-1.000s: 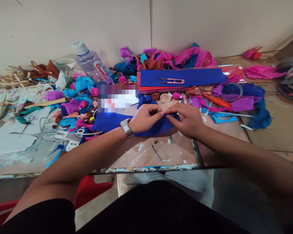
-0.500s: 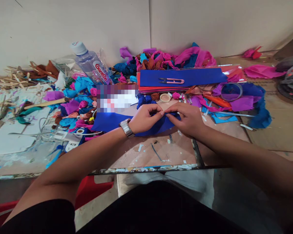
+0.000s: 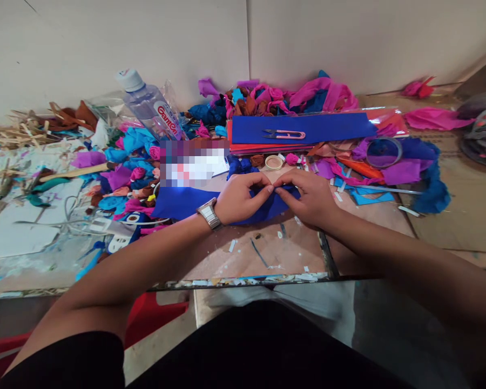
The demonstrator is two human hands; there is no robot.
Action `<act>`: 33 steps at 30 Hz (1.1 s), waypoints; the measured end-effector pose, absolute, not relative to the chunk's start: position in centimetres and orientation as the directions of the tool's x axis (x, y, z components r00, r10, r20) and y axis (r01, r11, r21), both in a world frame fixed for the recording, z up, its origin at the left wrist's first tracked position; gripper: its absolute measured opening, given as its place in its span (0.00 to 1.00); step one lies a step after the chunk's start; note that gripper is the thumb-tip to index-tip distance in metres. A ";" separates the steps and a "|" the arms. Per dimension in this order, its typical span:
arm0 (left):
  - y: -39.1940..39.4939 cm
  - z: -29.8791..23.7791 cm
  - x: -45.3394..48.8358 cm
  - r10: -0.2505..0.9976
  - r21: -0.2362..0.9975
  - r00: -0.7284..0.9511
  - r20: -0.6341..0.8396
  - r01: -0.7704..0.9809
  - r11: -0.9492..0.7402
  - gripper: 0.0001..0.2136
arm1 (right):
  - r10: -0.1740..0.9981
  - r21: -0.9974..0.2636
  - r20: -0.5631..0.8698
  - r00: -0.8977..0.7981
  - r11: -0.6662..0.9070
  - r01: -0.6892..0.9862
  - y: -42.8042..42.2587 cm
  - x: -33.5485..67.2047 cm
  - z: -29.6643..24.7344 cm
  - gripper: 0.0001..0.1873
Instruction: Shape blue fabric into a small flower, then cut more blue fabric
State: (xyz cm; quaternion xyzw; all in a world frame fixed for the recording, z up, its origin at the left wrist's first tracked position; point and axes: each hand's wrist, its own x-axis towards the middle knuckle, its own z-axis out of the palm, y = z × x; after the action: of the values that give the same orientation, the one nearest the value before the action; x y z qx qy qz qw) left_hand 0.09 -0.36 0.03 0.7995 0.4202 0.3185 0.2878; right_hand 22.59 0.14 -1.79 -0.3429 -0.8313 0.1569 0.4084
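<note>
A strip of dark blue crepe paper stretches leftward under my hands, just above the table surface. My left hand, with a metal watch on the wrist, pinches its upper edge between thumb and fingers. Close beside it, my right hand pinches the same strip, and the fingertips of both hands nearly meet. What lies right between the fingertips is too small to make out. Just beyond the hands are a roll of tape and small dark blue rolled paper pieces.
Pink-handled thread snips lie on a stack of folded blue paper at the back. A water bottle leans at the left, near a lit phone, partly blurred. Crumpled paper flowers, a cable and wooden sticks crowd the left.
Almost nothing differs. Both hands keep their pinch on the blue strip, with only a tiny shift of the fingers and left wrist.
</note>
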 end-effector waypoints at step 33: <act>-1.0 -0.1 0.5 0.795 0.491 0.455 0.400 0.626 -0.606 0.17 | 0.769 -0.684 0.451 -0.453 0.624 0.379 0.1 22.1 -2.2 0.04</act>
State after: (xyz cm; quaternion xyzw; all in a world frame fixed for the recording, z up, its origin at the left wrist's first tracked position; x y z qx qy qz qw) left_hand 0.55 -1.02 -0.11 0.8419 0.4221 0.3068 0.1377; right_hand 22.06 0.14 -2.17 -0.3526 -0.8140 0.2526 0.3864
